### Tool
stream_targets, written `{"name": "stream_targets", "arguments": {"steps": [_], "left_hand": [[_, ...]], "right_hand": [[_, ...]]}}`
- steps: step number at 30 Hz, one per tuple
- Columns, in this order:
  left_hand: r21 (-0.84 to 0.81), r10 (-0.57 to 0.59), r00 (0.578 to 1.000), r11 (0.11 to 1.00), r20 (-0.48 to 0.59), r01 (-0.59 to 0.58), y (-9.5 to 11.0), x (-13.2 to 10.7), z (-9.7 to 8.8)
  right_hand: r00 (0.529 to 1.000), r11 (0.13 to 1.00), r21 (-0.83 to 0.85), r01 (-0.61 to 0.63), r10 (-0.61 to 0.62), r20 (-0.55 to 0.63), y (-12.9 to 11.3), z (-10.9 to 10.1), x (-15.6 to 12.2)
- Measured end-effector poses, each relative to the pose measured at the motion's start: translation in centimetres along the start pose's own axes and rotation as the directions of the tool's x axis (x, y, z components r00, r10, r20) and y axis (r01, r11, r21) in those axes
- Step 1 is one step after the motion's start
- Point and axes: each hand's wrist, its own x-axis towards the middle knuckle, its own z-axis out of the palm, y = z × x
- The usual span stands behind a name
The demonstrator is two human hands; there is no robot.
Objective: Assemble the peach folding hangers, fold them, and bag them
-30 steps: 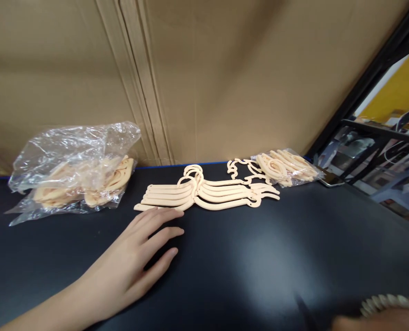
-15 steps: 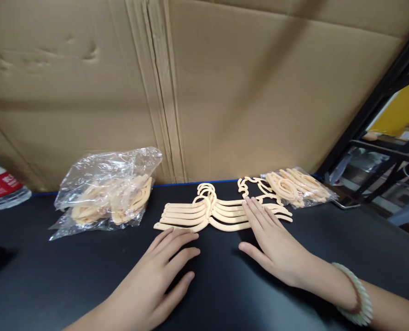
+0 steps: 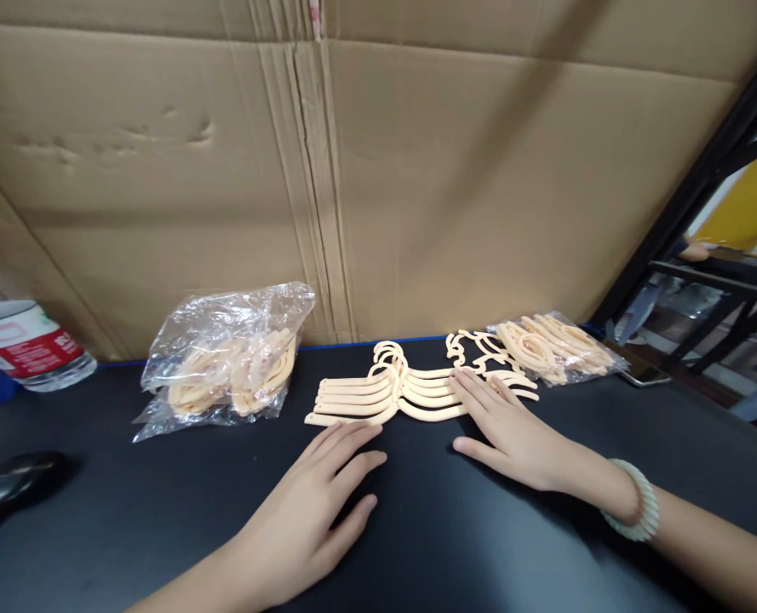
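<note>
Several beige hangers (image 3: 358, 399) lie in a neat overlapping row on the black table, their hooks bunched at the middle. My right hand (image 3: 509, 434) rests flat across the right arms of these hangers, fingers stretched out and thumb apart. Just in front of the row's left half is my left hand (image 3: 320, 502), palm down with its fingers spread. Its fingertips reach the nearest hanger's edge; whether they touch it I cannot tell. Behind my right fingers lie loose beige hook-shaped pieces (image 3: 480, 347), partly covered by the hand.
A clear plastic bag (image 3: 225, 366) of beige pieces sits on the left, another bag (image 3: 553, 347) at the back right. Farther left stand a bottle with a red label (image 3: 39, 345) and a black object (image 3: 17, 485). Cardboard (image 3: 467, 187) rises behind the table; a black metal frame (image 3: 665, 221) borders the right.
The view has shifted left, bringing more of the bottle and the black object into sight. Both hands stay in nearly the same place by the hangers.
</note>
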Motion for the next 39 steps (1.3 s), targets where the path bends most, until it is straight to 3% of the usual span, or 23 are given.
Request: {"name": "stream_targets", "arguments": {"steps": [3, 6, 10, 15, 22, 28, 33, 39], "left_hand": [[0.006, 0.003, 1.000, 1.000, 0.000, -0.003, -0.1, -0.1, 0.1], [0.008, 0.004, 1.000, 1.000, -0.019, -0.004, 0.0, 0.0, 0.0], [0.015, 0.011, 1.000, 1.000, -0.021, -0.011, 0.2, 0.1, -0.4], [0.020, 0.018, 1.000, 1.000, -0.023, -0.017, 0.2, 0.1, -0.5], [0.019, 0.012, 1.000, 1.000, -0.010, -0.012, 0.0, 0.1, -0.2], [0.032, 0.020, 1.000, 0.999, 0.021, -0.020, 0.3, 0.3, -0.7], [0.027, 0.019, 0.999, 0.999, 0.028, -0.020, 0.2, 0.3, -0.7], [0.021, 0.001, 0.999, 1.000, 0.034, -0.002, 0.2, 0.2, -0.5]], "right_hand": [[1.000, 1.000, -0.004, -0.012, 0.012, 0.009, -0.4, -0.6, 0.0], [0.996, 1.000, -0.021, -0.021, 0.020, -0.082, 0.6, -1.1, 0.5], [0.965, 0.995, -0.087, -0.049, 0.024, -0.261, 5.3, -2.2, 1.5], [0.961, 0.985, -0.137, -0.105, 0.065, -0.270, 10.1, -3.0, 2.5], [0.981, 0.973, -0.213, -0.090, 0.049, -0.188, 9.9, -2.8, 2.9], [0.957, 0.924, -0.279, -0.263, 0.212, -0.200, 10.1, -4.9, 4.3], [0.939, 0.880, -0.330, -0.340, 0.302, -0.163, 9.1, -4.9, 6.8], [0.929, 0.907, -0.241, -0.344, 0.366, 0.050, 9.0, -5.5, 8.9]]}}
